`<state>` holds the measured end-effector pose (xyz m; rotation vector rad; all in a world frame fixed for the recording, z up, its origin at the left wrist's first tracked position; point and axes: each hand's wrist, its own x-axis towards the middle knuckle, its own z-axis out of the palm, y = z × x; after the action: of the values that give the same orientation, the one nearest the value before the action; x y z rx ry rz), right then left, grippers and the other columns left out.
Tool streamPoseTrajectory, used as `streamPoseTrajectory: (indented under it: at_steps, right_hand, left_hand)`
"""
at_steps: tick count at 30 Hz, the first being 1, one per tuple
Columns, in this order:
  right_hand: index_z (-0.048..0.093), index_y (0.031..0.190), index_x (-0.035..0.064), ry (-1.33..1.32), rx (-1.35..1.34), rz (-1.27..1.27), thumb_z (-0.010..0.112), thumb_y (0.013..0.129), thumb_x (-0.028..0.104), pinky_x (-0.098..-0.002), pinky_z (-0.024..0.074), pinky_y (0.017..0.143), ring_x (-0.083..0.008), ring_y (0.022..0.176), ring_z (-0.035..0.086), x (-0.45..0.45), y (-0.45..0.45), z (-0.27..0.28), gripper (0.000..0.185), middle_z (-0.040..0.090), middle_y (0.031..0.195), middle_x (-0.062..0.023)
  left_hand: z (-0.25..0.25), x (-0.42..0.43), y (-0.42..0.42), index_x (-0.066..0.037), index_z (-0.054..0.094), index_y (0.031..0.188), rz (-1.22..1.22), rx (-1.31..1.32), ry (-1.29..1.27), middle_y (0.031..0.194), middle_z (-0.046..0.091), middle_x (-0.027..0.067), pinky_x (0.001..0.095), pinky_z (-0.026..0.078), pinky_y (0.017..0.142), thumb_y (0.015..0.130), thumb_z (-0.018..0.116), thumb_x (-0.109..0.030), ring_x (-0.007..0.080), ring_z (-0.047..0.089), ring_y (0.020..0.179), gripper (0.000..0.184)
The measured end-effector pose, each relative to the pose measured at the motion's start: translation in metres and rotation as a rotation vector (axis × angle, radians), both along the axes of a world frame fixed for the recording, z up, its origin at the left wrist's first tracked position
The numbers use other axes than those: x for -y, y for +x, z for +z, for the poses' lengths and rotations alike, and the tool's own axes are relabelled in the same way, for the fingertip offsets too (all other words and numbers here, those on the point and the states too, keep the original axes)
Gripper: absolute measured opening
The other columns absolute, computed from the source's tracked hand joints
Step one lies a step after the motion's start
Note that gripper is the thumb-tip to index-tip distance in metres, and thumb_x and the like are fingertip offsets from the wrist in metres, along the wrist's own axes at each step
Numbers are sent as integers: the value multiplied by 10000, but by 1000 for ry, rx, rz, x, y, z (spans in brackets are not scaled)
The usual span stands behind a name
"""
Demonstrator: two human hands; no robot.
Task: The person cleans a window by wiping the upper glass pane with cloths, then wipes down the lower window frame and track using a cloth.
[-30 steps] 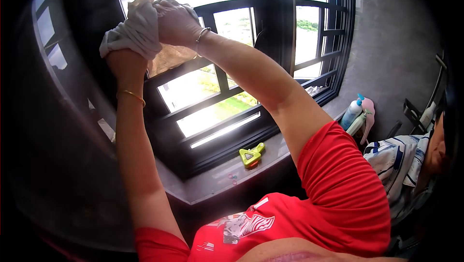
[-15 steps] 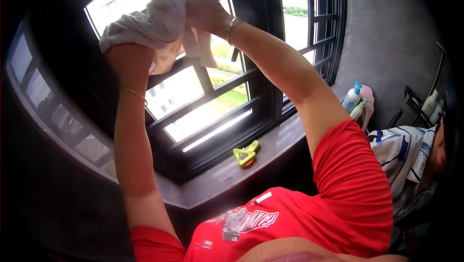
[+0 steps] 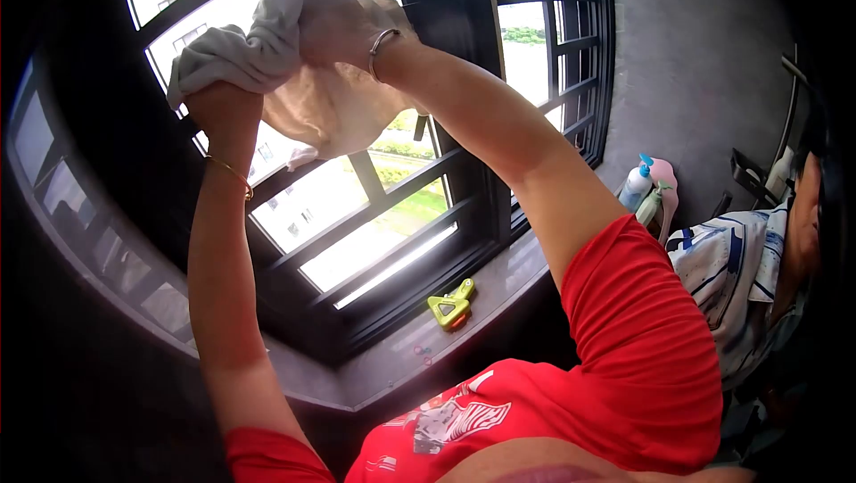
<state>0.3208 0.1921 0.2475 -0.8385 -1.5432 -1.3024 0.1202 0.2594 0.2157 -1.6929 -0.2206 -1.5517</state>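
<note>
A crumpled pale grey cloth (image 3: 236, 53) is bunched between both hands, up against the dark-framed window (image 3: 392, 189). My left hand (image 3: 225, 110), with a thin gold bangle at its wrist, grips the cloth's lower left end; its fingers are wrapped under the folds. Higher and to the right, my right hand (image 3: 337, 24), with a silver bangle, is closed on the cloth, its fingertips partly hidden. Below the hands hangs a thin, light-brown translucent part (image 3: 334, 108), lit from behind; whether it belongs to the same cloth I cannot tell.
On the grey sill (image 3: 513, 282) lies a yellow-green tool (image 3: 451, 306) near small rings. Pump bottles (image 3: 637, 184) and a pink object (image 3: 663, 181) stand at the right. Beyond them are patterned fabric (image 3: 736, 260) and a dark rod-like rack (image 3: 758, 181). A reflective surface curves along the left.
The cloth has spread out between the hands, with more of the light-brown part showing. My right hand moved right, then back left. The view has shifted, and the sill sits lower.
</note>
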Motion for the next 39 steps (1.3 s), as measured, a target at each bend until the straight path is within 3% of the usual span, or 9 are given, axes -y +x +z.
streamPoseTrajectory:
  at_steps: [4, 8, 11, 14, 17, 22, 27, 33, 39]
  right_hand:
    - [626, 1182, 76, -76, -36, -181, 643, 805, 377, -441, 502, 967, -355, 1132, 607, 20, 27, -6, 483, 658, 1173, -160]
    - [688, 1039, 75, -75, -120, -327, 644, 809, 380, -428, 533, 891, -320, 998, 673, 34, 71, -10, 385, 694, 1072, -155]
    - [716, 780, 96, 138, -80, -320, 725, 716, 405, -417, 545, 814, -306, 842, 704, 7, 115, -11, 316, 717, 814, -143]
    - [682, 979, 21, 150, -93, -271, 728, 692, 367, -425, 498, 931, -336, 973, 672, -6, 121, -9, 453, 697, 1012, -213]
    - [706, 863, 121, 67, -263, -318, 723, 715, 327, -431, 498, 825, -319, 890, 671, 5, 103, -21, 255, 703, 849, -111]
    - [710, 825, 147, 110, -273, -499, 706, 699, 275, -445, 482, 840, -291, 882, 687, 21, 90, -30, 180, 710, 843, -108]
    - [714, 983, 138, 37, -167, -645, 667, 746, 333, -433, 470, 892, -275, 997, 671, -4, 122, -32, 311, 725, 993, -106]
    - [611, 825, 138, 102, 180, -137, 590, 857, 188, -383, 458, 698, -218, 837, 600, -33, -9, -49, 63, 547, 747, -37]
    - [648, 905, 144, 117, 149, -679, 641, 817, 236, -398, 484, 748, -260, 838, 623, 57, 53, -79, 128, 629, 840, -70]
  left_hand:
    - [-5, -39, 37, -72, 582, 1239, 315, 31, -17, 1227, 626, 59, 297, 453, 970, 918, 648, -261, 179, 596, 1151, 378]
    - [-4, -58, 59, -214, 396, 1448, 84, 40, 77, 1447, 469, -24, 560, 150, 1175, 935, 489, -589, 175, 334, 1410, 642]
    - [-4, -14, 72, -280, 375, 1468, 521, -1, 27, 1441, 464, -83, 607, 83, 1171, 908, 500, -630, 111, 332, 1401, 672]
    - [-7, -32, 70, -318, 353, 1476, 876, 27, -51, 1474, 421, -96, 587, 60, 1185, 892, 507, -652, 81, 325, 1408, 690]
    - [-5, 20, 64, -392, 199, 1539, 1218, -96, -351, 1598, 266, -147, 565, 74, 1197, 947, 329, -703, 84, 212, 1486, 682]
    - [-10, 52, 66, -297, 210, 1512, 1141, -100, -403, 1582, 223, -54, 425, 87, 1197, 907, 403, -693, 106, 179, 1462, 748]
    - [-16, -6, 81, -247, 375, 1277, 485, -44, -106, 1334, 376, -13, 424, 218, 1071, 855, 496, -559, 172, 336, 1253, 539]
    - [-31, -4, 53, -187, 574, 995, -187, -73, -174, 1037, 558, 37, 423, 374, 920, 791, 609, -398, 250, 525, 1002, 295]
    - [-25, 9, 59, -142, 741, 755, -239, -80, -189, 776, 711, 65, 423, 502, 769, 743, 690, -237, 330, 680, 753, 108]
